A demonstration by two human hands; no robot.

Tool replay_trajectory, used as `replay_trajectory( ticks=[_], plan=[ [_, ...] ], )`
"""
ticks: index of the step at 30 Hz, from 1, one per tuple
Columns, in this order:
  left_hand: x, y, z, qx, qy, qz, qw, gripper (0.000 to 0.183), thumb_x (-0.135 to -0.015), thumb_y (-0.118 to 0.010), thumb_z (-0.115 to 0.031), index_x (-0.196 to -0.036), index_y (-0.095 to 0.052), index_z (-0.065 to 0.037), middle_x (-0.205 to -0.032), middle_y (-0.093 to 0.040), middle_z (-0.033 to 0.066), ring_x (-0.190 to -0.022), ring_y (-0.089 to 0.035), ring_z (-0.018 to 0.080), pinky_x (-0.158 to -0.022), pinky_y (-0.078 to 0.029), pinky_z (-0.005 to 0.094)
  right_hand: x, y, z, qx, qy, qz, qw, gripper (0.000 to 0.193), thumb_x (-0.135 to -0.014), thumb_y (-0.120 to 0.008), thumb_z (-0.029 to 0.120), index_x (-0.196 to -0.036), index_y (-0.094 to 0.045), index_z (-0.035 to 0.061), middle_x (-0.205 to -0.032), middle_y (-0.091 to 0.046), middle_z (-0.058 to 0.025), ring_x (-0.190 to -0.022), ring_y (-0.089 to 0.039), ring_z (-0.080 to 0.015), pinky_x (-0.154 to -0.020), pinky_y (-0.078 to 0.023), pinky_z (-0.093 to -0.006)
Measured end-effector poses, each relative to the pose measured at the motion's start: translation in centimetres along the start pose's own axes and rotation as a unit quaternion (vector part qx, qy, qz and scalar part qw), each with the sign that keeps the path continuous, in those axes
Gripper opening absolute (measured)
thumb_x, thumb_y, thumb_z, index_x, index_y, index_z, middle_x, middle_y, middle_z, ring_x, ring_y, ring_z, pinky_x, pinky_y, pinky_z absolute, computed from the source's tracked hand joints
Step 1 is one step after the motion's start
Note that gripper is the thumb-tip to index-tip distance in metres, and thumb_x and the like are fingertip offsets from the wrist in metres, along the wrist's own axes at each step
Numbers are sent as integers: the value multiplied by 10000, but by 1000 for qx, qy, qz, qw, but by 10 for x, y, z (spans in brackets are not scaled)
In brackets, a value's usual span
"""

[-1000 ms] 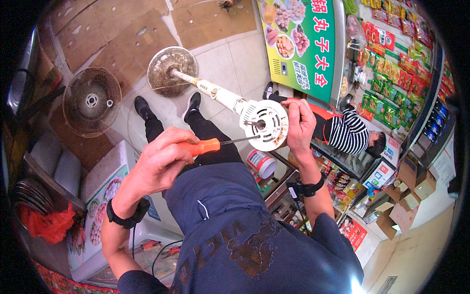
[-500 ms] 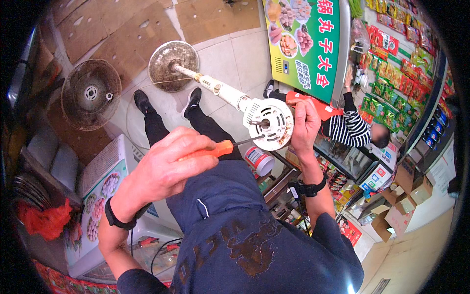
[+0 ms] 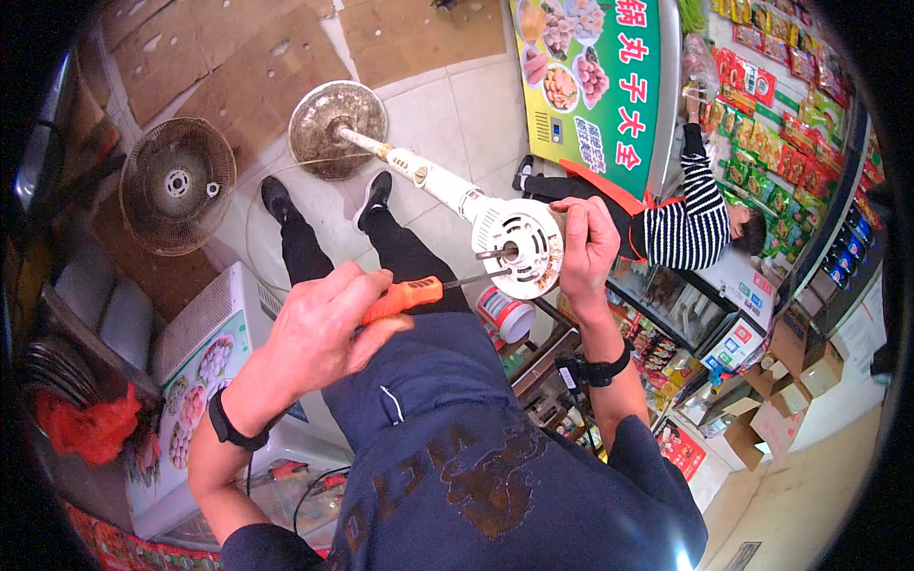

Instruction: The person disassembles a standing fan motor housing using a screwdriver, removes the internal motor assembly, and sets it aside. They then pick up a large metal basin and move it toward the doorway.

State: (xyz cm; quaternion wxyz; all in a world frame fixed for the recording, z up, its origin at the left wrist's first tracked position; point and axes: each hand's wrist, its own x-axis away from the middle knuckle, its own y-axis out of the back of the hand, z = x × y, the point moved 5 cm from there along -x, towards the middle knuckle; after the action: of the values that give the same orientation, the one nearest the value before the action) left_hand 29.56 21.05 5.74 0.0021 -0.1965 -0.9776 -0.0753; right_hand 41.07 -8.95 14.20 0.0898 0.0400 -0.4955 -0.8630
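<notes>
In my left hand (image 3: 319, 324) is a screwdriver (image 3: 405, 297) with an orange handle, pinched between thumb and fingers. Its metal shaft points right, and the tip meets the front of a white fan motor housing (image 3: 535, 243), low beside the protruding spindle (image 3: 493, 254); the exact contact spot is too small to tell. My right hand (image 3: 586, 249) is closed round the housing's right edge, fingers curled over the top. The housing is browned with rust or grime near that edge. It sits on a white pole (image 3: 419, 169) that runs to a dirty round base (image 3: 328, 107) on the floor.
A round wire fan guard (image 3: 176, 214) lies on the floor at left. A chest freezer (image 3: 205, 352) stands by my left arm. A white tub (image 3: 505, 314) is beyond my lap. At right, a person in a striped top (image 3: 687, 233) stands by a green display case (image 3: 581, 95) and hanging packets.
The fan housing has shifted slightly left and down. My left hand's fingers have loosened and slid back along the screwdriver handle. The person in stripes has moved right, arm reaching toward the shelves.
</notes>
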Motion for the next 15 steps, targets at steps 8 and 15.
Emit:
replay_trajectory(
  ticks=[8,15],
  plan=[
    [1,0,2,87,89,9,992,345,-917,-737,-72,-1203,-550,-24,-1171,-588,214,-985,-667,377,-815,-558,421,2,0,-1,-9,-3,-3,1000,194,-1039,-605,110,-971,-733,-19,-778,-570,-59,-676,-510,-135,-601,-394,-293],
    [0,17,-19,53,4,-109,993,431,-922,-762,-145,-1271,-537,-32,-1076,-614,178,-954,-665,400,-806,-550,428,1,-2,1,-36,-4,-9,999,215,-1042,-596,115,-970,-725,-41,-821,-628,-84,-709,-554,-159,-644,-437,-303]
  ],
)
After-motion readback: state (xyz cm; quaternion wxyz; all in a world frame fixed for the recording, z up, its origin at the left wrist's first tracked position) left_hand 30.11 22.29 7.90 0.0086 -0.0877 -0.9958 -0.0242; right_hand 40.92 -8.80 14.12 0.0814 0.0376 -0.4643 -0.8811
